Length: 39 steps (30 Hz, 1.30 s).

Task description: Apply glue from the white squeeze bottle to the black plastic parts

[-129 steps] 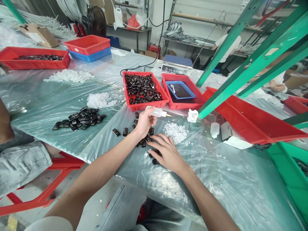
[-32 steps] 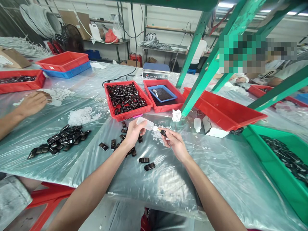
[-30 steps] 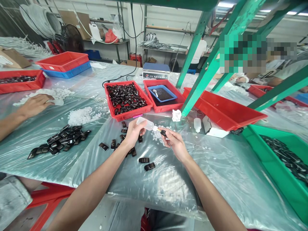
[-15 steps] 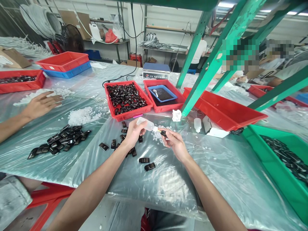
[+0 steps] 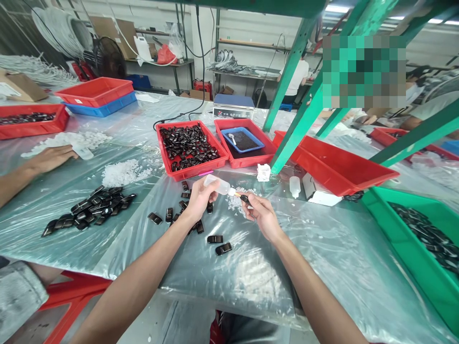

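Observation:
My left hand [image 5: 201,196] is closed round a translucent squeeze bottle [image 5: 221,186], which lies tilted with its thin tip pointing right. In my right hand [image 5: 261,212] a small black part [image 5: 245,199] is pinched between the fingers, and the bottle's tip meets it or nearly so. Under the two hands lies a scatter of small white pieces [image 5: 234,204]. Several loose black parts [image 5: 169,214] are spread left of and below my left hand, two of them [image 5: 224,248] nearer the table's front edge.
Behind my hands stand a red tray of black parts [image 5: 190,169] and a red tray with a blue tray [image 5: 247,160]. Green posts [image 5: 287,148] rise at the right, near a green bin [image 5: 398,253]. A co-worker's hand [image 5: 53,158] is at the left, beyond a black pile [image 5: 96,208].
The co-worker's hand at the left has drawn in and now touches a translucent bottle on the white pile. My own hands have hardly moved.

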### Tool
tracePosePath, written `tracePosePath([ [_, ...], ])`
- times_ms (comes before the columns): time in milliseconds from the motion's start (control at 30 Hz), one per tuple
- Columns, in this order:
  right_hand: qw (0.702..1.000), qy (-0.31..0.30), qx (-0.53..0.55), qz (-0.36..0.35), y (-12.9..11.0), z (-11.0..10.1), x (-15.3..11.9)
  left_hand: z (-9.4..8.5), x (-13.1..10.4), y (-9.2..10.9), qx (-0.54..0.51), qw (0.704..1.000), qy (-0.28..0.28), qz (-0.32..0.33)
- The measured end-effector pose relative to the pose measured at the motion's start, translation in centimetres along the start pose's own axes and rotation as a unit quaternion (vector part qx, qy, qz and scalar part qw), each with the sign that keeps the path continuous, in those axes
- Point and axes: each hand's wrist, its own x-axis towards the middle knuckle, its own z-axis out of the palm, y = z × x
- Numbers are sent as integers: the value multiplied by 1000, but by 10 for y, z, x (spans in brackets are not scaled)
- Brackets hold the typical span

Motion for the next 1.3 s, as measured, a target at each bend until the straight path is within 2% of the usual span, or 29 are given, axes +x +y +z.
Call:
tracePosePath([
  [233, 993, 17, -92, -74, -2, -4, -2, 0, 0, 3, -26, 1000, 15, -7],
  [433, 986, 25, -120, -112, -2, -5, -1, 1, -1, 4, -29, 1000, 12, -1],
  [1300, 985, 12, -113, -128, -2, -6, -2, 0, -1, 5, -41, 999, 11, -14],
])
